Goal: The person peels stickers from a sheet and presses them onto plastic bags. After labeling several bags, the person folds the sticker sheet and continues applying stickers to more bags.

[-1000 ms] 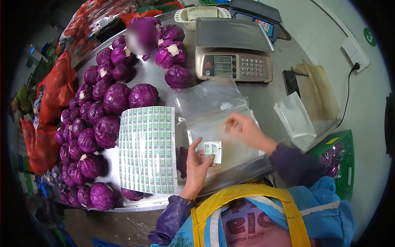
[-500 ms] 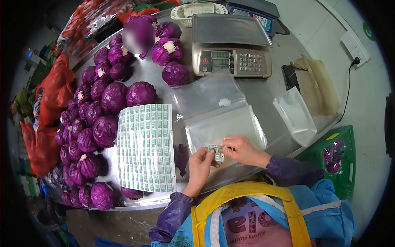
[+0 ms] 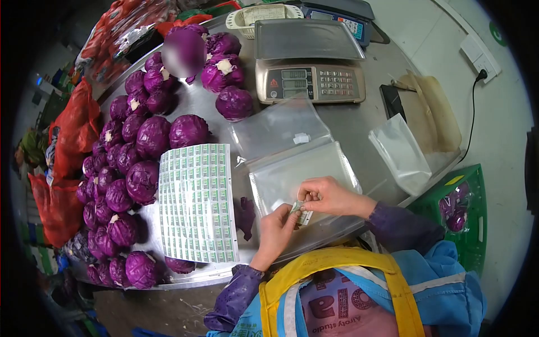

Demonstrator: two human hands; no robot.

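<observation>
Between my two hands is a small green-and-white label sticker (image 3: pixel 305 217), partly covered by fingers. My left hand (image 3: pixel 275 231) pinches it from the left. The fingers of my right hand (image 3: pixel 328 196) are closed at its upper edge. Beneath them lies a stack of clear plastic bags (image 3: pixel 306 168), the top one with its flap folded back and a small white patch (image 3: pixel 302 137) on it. Left of my hands, a large sheet of green-and-white labels (image 3: pixel 196 202) rests against the red cabbages (image 3: pixel 141 182). A torn purple leaf (image 3: pixel 245 216) lies beside the sheet.
A digital scale (image 3: pixel 309 81) stands at the back of the metal table, with a white basket (image 3: pixel 244 21) and a second scale (image 3: pixel 348 25) behind. At right are another clear bag (image 3: pixel 401 154), a black phone-like object (image 3: pixel 392 101) and a green crate (image 3: pixel 477 219) holding wrapped cabbage.
The small label piece has tilted between my fingers. My right hand has risen slightly and its fingers have shifted on the piece. The whole view has moved a little.
</observation>
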